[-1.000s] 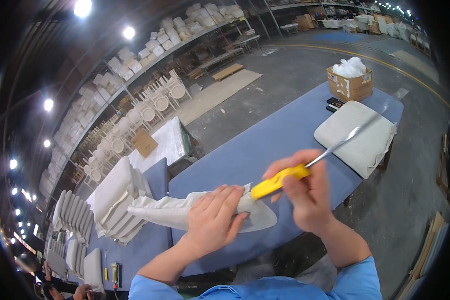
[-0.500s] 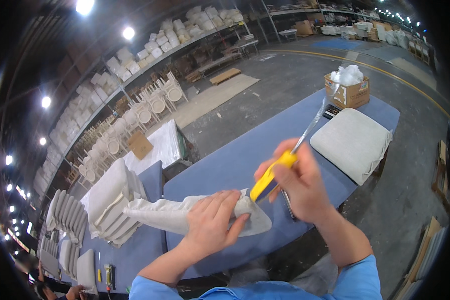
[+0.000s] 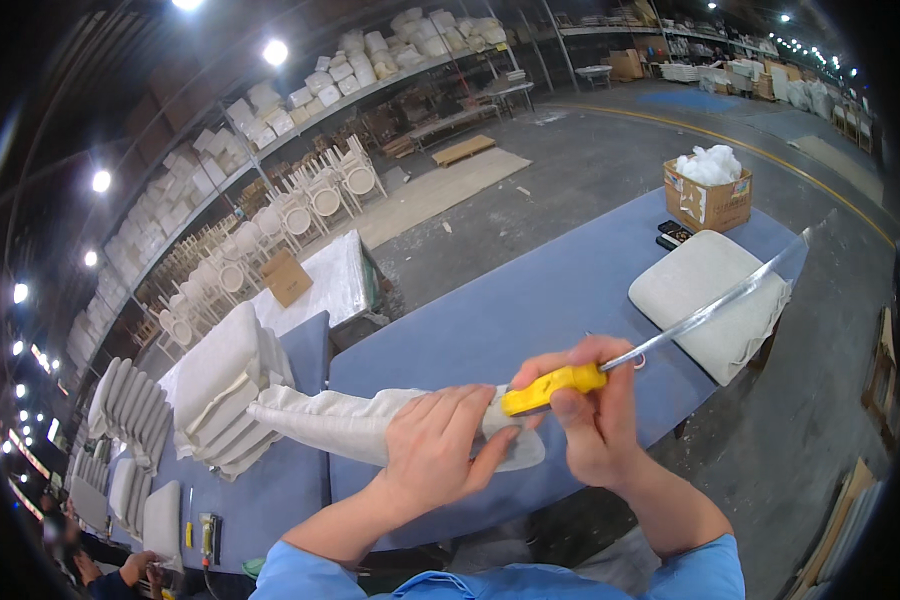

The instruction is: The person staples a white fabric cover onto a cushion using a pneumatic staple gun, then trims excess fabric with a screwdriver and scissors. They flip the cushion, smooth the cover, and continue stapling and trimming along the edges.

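the right hand [image 3: 595,420], clamped on the yellow-handled knife [image 3: 650,350], has swung its blade back toward the frame's right edge, while the left hand [image 3: 440,450] keeps pressing flat, fingers spread, on the white cushion cover [image 3: 340,425], so the cover looks pinned for cutting.

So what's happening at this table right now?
A person stands at a blue table. The left hand presses down on a limp white fabric cover lying across the table. The right hand grips the yellow handle of a long metal blade, its point angled up and away over a finished white cushion. A stack of cushions sits to the left, and a cardboard box at the far end.
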Tool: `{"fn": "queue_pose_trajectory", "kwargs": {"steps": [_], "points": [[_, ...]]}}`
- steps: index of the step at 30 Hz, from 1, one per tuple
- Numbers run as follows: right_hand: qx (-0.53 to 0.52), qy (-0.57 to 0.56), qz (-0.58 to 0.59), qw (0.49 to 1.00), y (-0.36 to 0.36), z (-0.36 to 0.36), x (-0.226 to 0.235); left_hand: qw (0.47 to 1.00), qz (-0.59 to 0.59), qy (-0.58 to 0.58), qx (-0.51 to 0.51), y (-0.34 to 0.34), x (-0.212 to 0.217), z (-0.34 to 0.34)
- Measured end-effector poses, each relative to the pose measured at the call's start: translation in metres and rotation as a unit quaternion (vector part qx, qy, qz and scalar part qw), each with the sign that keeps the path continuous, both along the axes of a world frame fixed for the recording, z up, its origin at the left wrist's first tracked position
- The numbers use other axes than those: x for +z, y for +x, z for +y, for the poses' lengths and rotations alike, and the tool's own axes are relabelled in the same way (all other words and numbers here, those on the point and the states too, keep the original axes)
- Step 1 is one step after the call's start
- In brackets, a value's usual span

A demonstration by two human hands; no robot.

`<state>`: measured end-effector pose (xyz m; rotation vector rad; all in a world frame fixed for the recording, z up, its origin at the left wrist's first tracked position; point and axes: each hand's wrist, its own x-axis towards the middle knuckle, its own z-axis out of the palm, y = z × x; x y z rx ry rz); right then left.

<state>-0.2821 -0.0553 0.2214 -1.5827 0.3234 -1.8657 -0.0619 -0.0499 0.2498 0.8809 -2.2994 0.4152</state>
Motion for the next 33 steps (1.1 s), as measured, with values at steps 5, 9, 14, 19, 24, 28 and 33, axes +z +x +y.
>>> {"fn": "queue_pose_trajectory", "kwargs": {"steps": [5, 9, 14, 19, 24, 28, 33], "points": [[0.001, -0.045, -0.126, 0.991, -0.012, 0.002, 0.021, 1.000, 0.014, -0.009, -0.003, -0.002, -0.001, -0.004], [0.018, 0.123, 0.105, 0.987, -0.008, -0.003, 0.012, 1.000, 0.024, -0.006, -0.005, -0.002, 0.000, -0.006], [0.013, -0.084, -0.113, 0.990, -0.007, 0.000, 0.047, 1.000, 0.022, 0.007, -0.007, 0.002, 0.001, -0.008], [-0.014, -0.085, 0.017, 0.996, -0.006, -0.002, 0.065, 0.983, -0.032, 0.181, -0.006, 0.017, 0.028, -0.019], [-0.027, -0.058, 0.223, 0.973, -0.005, -0.026, 0.059, 0.968, -0.077, 0.239, -0.003, 0.014, 0.038, -0.028], [-0.007, 0.031, 0.116, 0.993, -0.011, -0.012, 0.082, 0.971, -0.060, 0.232, 0.002, 0.017, 0.034, -0.031], [0.007, 0.051, 0.210, 0.976, -0.007, -0.028, 0.056, 0.964, -0.086, 0.250, 0.022, 0.011, 0.042, -0.036]]}}
